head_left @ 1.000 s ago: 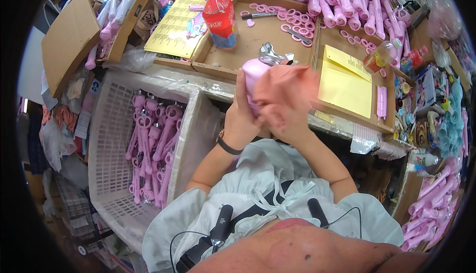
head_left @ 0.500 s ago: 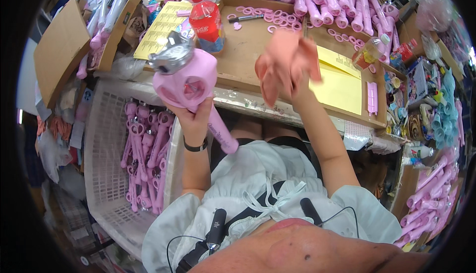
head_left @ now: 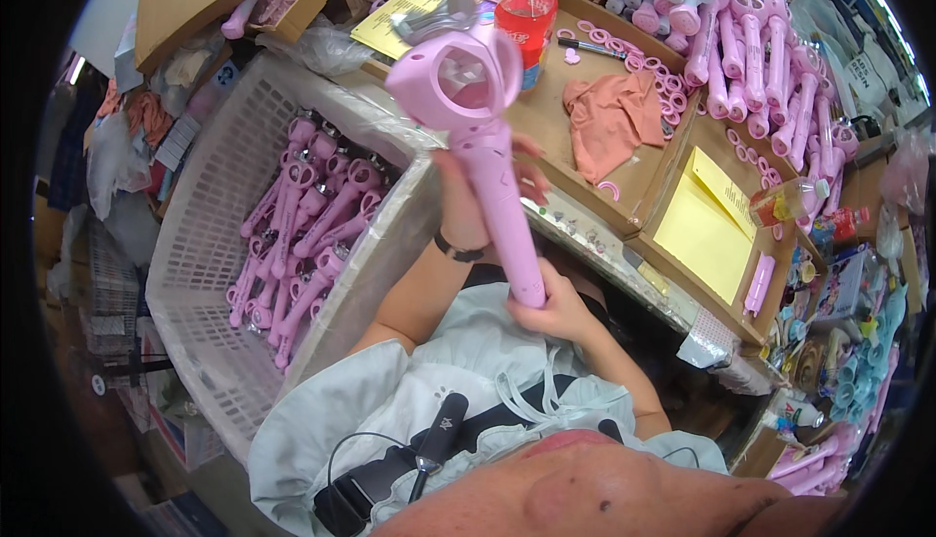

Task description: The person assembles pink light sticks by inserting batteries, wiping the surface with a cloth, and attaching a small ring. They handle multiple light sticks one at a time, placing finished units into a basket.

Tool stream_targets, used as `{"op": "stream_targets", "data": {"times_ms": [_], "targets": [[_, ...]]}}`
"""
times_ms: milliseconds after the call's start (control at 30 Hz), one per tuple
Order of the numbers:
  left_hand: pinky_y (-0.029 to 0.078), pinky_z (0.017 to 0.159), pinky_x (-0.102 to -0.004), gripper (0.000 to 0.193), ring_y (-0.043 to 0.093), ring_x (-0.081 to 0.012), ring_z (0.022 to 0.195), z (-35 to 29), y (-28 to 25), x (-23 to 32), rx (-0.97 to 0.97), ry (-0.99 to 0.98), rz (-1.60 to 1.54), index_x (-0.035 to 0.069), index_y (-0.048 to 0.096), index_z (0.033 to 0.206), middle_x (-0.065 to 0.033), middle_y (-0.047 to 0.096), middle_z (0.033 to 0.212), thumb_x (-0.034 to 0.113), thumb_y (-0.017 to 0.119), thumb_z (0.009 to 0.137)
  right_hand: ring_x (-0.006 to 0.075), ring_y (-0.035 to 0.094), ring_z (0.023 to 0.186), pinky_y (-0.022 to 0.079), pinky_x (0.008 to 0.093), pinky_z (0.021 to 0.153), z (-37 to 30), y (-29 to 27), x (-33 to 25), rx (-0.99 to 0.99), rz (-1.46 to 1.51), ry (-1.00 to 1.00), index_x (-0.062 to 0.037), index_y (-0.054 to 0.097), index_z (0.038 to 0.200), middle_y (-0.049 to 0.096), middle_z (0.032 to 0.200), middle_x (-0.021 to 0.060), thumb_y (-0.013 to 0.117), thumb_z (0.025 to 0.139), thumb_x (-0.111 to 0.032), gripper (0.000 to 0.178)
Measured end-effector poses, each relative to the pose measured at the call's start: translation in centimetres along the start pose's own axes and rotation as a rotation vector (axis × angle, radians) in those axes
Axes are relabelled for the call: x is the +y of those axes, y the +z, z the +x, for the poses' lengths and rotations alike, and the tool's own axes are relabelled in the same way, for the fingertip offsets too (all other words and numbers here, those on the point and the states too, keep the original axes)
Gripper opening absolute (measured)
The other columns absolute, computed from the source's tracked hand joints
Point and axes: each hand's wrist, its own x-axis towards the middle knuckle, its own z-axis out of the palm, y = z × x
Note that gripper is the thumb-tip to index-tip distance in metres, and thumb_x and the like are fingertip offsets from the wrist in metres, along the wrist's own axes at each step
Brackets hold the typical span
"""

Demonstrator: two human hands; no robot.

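A pink toy wand (head_left: 502, 200) with a blurred grey crown top stands tilted in front of me. My right hand (head_left: 558, 308) is closed round the lower end of its handle. Behind the upper handle is my left hand (head_left: 463, 196), with a dark wristband; its fingers stick out past the far side, apart and slightly blurred, and its palm is partly hidden by the wand. A crumpled orange cloth (head_left: 614, 122) lies in the cardboard tray, away from both hands.
A white plastic basket (head_left: 210, 274) of similar pink wands stands at my left. The cardboard tray (head_left: 575, 191) holds pink rings (head_left: 673, 98), a black marker (head_left: 592, 47) and yellow paper (head_left: 707, 235). A red-capped bottle (head_left: 526, 20) stands near the wand; pink handles (head_left: 751, 59) pile up behind.
The orange cloth has left my right hand and lies in the tray. My right hand has come down onto the wand's handle end. The wand has moved right, and my left-hand fingers have loosened.
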Motion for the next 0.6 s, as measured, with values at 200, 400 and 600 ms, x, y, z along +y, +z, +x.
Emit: {"op": "stream_targets", "data": {"times_ms": [200,400,600], "targets": [[0.051,0.054,-0.0311,0.041,0.059,-0.0191,0.065,-0.9,0.7,-2.6,0.069,-0.089,0.246,0.008,0.028,0.125,-0.0154,0.053,0.099,0.019,0.049,0.091,0.0331,0.064,0.072,0.05,0.0371,0.065,-0.8,2.1,0.9,0.482,-0.342,-0.078,-0.0031,0.049,0.114,0.063,0.083,0.0188,0.072,0.073,-0.024,0.052],[0.048,0.054,-0.0286,0.053,0.058,-0.0169,0.063,-1.2,0.4,-3.5,0.058,-0.143,0.169,0.011,0.025,0.129,-0.0119,0.052,0.099,0.008,0.054,0.084,0.0331,0.064,0.075,0.05,0.0372,0.066,-1.6,2.1,1.0,0.501,-0.359,-0.002,-0.0015,0.049,0.114,0.063,0.084,0.0191,0.071,0.073,-0.023,0.052],[0.049,0.073,-0.0356,0.06,0.06,-0.0222,0.084,-0.2,-0.4,-2.2,-0.106,-0.069,0.043,0.006,0.035,0.129,-0.013,0.054,0.109,0.043,0.055,0.086,0.0327,0.064,0.074,0.05,0.0367,0.066,-2.0,1.8,1.4,0.496,-0.401,-0.061,-0.0024,0.05,0.114,0.063,0.085,0.0181,0.072,0.071,-0.022,0.052]]}}
